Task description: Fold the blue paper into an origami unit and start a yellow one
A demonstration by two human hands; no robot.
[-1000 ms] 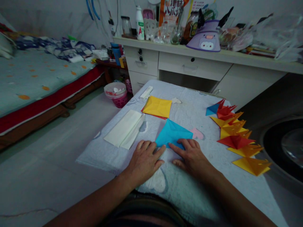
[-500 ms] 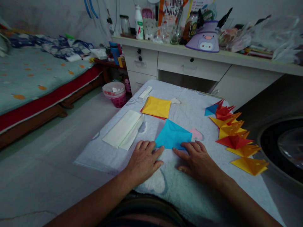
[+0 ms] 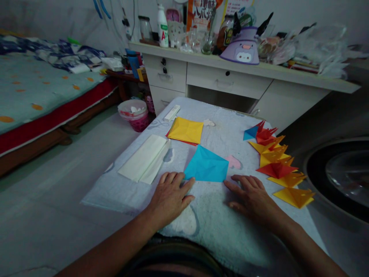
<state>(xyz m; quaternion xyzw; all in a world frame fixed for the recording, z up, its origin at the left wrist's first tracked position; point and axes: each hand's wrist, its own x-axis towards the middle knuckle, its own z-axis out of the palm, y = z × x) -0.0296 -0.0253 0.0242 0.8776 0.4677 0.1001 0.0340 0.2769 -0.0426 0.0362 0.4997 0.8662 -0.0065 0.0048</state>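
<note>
A sheet of blue origami paper (image 3: 206, 165), creased and with its near edge folded straight, lies flat on the cloth-covered table (image 3: 219, 207). My left hand (image 3: 172, 194) rests at its lower left corner, fingers stretched out and the index fingertip on the paper's edge. Just beyond the lower right corner, my right hand (image 3: 250, 194) is open with its fingers spread, the index fingertip close to the paper. Behind the blue sheet sits a stack of square paper (image 3: 186, 130), yellow on top with red showing beneath.
Several folded paper pieces (image 3: 278, 167) in yellow, red and blue line the table's right side. A folded white paper (image 3: 145, 158) lies on the left, a small white box (image 3: 172, 113) behind it. A pink bin (image 3: 135, 115) stands on the floor by the bed (image 3: 52, 96); a cluttered desk (image 3: 207, 57) stands ahead.
My right hand has slid right along the near edge, off the blue paper. My left hand stays at the left corner. The whole view has shifted slightly.
</note>
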